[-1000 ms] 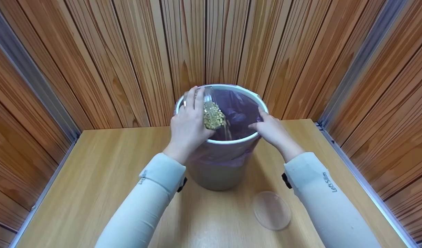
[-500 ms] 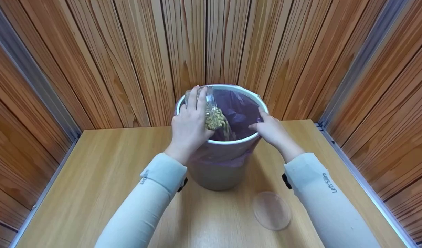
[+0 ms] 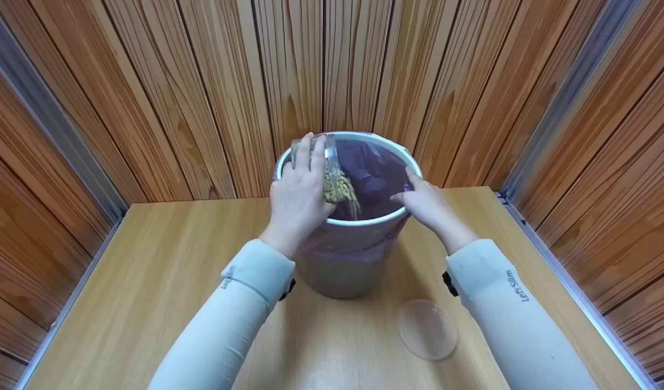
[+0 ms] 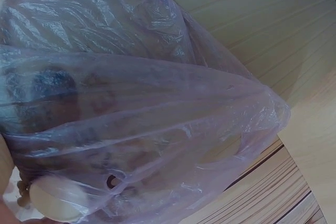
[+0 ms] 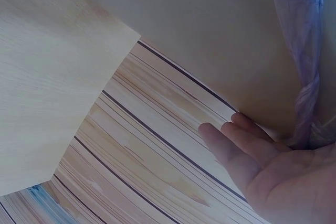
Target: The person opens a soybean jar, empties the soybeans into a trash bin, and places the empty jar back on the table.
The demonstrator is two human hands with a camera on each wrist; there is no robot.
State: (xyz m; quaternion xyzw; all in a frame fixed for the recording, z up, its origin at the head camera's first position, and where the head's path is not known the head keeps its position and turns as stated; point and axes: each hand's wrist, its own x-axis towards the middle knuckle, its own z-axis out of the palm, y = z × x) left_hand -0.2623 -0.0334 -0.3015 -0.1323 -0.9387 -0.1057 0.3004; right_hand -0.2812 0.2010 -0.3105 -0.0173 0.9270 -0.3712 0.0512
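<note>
My left hand grips a clear plastic jar, tipped over the mouth of a trash bin. Yellowish dried beans spill from the jar down into the bin. Purple plastic liner covers the bin's inside and folds over its white rim; in the left wrist view this liner fills most of the picture and hides the jar. On the right side, my right hand holds the bin's rim, thumb inside and fingers outside. The right wrist view shows those fingers extended along the outer wall.
A round clear lid lies on the wooden table, in front of the bin and beside the right forearm. Wood-panelled walls stand behind and at both sides, with metal strips at the corners.
Beans keep pouring from the jar into the bin, and fewer show inside the jar. The left hand has shifted very slightly; the right hand stays on the rim.
</note>
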